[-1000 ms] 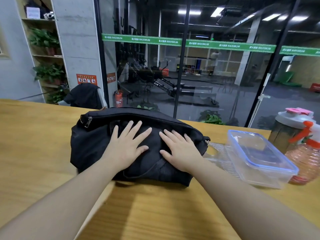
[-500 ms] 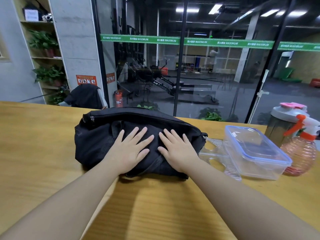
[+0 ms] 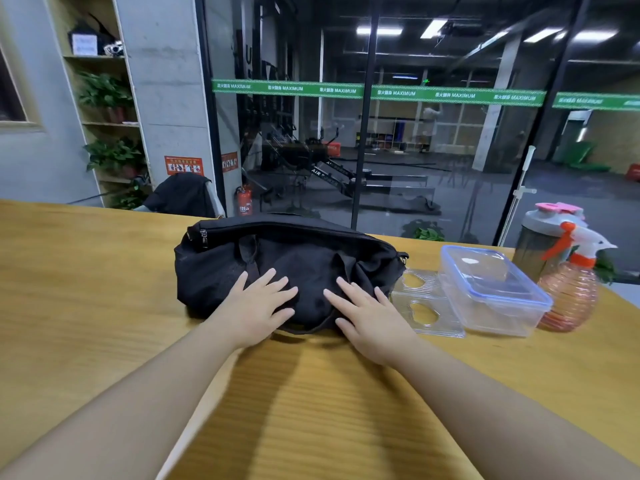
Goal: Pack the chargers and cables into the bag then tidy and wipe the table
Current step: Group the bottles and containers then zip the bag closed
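Observation:
A black fabric bag [image 3: 298, 251] lies zipped shut on the wooden table [image 3: 86, 289], near its far edge. My left hand [image 3: 256, 306] rests flat on the bag's near side, fingers spread and straight. Just to its right, my right hand [image 3: 370, 313] lies flat on the same side of the bag, fingers straight. No chargers or cables show anywhere on the table.
Right of the bag lie a clear ribbed plastic sheet [image 3: 426, 306], a lidded clear container with a blue rim [image 3: 491, 289], an orange spray bottle [image 3: 571, 289] and a grey shaker with a pink cap [image 3: 540, 233]. A glass wall [image 3: 381, 150] stands behind the table.
Both hands have slid down toward the near lower edge of the bag and sit a little further apart. The bag now looks further from me.

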Tool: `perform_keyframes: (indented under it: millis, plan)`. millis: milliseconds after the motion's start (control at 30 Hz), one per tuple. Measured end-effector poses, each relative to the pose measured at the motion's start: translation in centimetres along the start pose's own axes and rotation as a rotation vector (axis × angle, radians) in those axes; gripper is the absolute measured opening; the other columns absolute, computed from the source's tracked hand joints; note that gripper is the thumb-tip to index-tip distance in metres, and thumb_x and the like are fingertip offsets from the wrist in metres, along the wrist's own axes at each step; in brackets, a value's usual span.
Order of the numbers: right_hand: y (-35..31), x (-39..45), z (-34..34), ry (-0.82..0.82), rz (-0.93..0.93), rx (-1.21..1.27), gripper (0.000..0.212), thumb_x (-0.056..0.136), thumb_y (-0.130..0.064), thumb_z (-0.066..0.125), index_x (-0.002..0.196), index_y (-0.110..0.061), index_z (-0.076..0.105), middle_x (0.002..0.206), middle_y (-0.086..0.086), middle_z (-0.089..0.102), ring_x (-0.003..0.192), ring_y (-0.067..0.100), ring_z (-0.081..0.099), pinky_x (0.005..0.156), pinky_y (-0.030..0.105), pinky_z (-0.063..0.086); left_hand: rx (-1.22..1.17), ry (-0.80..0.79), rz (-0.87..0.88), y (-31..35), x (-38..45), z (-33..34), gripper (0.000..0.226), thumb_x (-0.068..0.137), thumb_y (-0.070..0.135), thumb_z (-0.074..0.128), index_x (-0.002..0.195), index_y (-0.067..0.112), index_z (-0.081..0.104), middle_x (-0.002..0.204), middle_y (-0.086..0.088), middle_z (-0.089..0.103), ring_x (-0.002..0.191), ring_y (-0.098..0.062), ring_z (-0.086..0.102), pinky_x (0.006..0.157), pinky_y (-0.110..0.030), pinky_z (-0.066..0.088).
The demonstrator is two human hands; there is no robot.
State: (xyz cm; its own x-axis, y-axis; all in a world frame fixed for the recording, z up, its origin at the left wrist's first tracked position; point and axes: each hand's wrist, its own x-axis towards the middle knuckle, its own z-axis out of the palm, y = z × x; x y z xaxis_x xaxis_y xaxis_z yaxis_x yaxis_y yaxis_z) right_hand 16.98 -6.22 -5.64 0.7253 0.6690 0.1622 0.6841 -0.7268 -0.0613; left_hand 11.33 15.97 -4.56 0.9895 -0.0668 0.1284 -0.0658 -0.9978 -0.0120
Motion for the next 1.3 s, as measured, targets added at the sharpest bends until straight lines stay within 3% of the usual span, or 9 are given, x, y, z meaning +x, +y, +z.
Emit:
perform_keyframes:
  millis: [267, 433, 567, 767, 867, 1067, 1300]
  plan:
    - [-1.0, -3.8, -0.6, 0.074, 0.069, 0.123, 0.056, 0.101, -0.034, 0.035, 0.149, -0.039, 0.008, 0.159, -0.011, 0.0, 0.146, 0.01, 0.002, 0.118, 0.041, 0.001, -0.064, 0.045, -0.015, 4.4, -2.5, 0.1, 0.059, 0.094, 0.046, 0.04, 0.146, 0.038, 0.013, 0.156, 0.01, 0.008, 0.143, -0.01, -0.01, 0.114, -0.044, -0.008]
    - [-0.1, -6.8, -1.1, 0.167, 0.251, 0.364, 0.067, 0.096, -0.029, 0.048, 0.149, -0.038, 0.009, 0.159, -0.011, 0.004, 0.146, 0.011, 0.011, 0.118, 0.045, 0.013, -0.218, 0.172, 0.01, 9.0, -3.4, 0.0, 0.056, 0.095, 0.042, 0.04, 0.145, 0.037, 0.017, 0.155, 0.012, 0.011, 0.143, -0.009, -0.006, 0.113, -0.044, -0.01]
    - [0.9, -9.8, -0.7, 0.246, 0.275, 0.482, 0.076, 0.091, -0.026, 0.056, 0.149, -0.038, 0.009, 0.158, -0.011, 0.007, 0.146, 0.01, 0.003, 0.117, 0.045, 0.015, -0.344, 0.273, 0.046, 12.5, -4.3, 0.7, 0.052, 0.095, 0.039, 0.041, 0.144, 0.037, 0.023, 0.154, 0.012, 0.018, 0.143, -0.008, -0.002, 0.112, -0.043, -0.012]
    - [2.5, -14.9, -1.5, 0.347, 0.331, 0.433, 0.08, 0.09, -0.022, 0.061, 0.149, -0.036, 0.009, 0.156, -0.016, 0.01, 0.146, 0.006, 0.001, 0.118, 0.047, 0.006, -0.359, 0.286, 0.09, 17.4, -5.0, 1.1, 0.053, 0.095, 0.039, 0.041, 0.144, 0.038, 0.021, 0.155, 0.009, 0.016, 0.143, -0.009, -0.005, 0.11, -0.044, -0.017]
    - [4.0, -17.7, -2.5, 0.443, 0.398, 0.405, 0.078, 0.089, -0.018, 0.062, 0.149, -0.031, 0.014, 0.156, -0.015, 0.016, 0.146, 0.009, 0.007, 0.118, 0.048, 0.01, -0.414, 0.342, 0.075, 20.0, -5.4, 0.4, 0.05, 0.095, 0.039, 0.04, 0.143, 0.038, 0.024, 0.154, 0.01, 0.018, 0.143, -0.009, -0.004, 0.108, -0.045, -0.02]
    - [7.5, -23.3, -3.7, 0.556, 0.574, 0.276, 0.074, 0.091, -0.018, 0.058, 0.15, -0.028, 0.014, 0.156, -0.009, 0.02, 0.146, 0.012, 0.006, 0.117, 0.039, 0.006, -0.515, 0.429, 0.013, 25.2, -5.9, -0.3, 0.049, 0.094, 0.035, 0.04, 0.141, 0.037, 0.028, 0.154, 0.008, 0.018, 0.143, -0.012, -0.005, 0.108, -0.047, -0.02]
    - [11.0, -29.0, -4.0, 0.688, 0.721, 0.24, 0.064, 0.094, -0.016, 0.053, 0.149, -0.022, 0.022, 0.153, -0.002, 0.028, 0.146, 0.015, 0.01, 0.118, 0.04, 0.007, -0.564, 0.411, 0.136, 29.9, -6.3, 0.2, 0.048, 0.094, 0.034, 0.041, 0.141, 0.035, 0.03, 0.151, 0.014, 0.021, 0.143, -0.01, -0.003, 0.109, -0.042, -0.018]
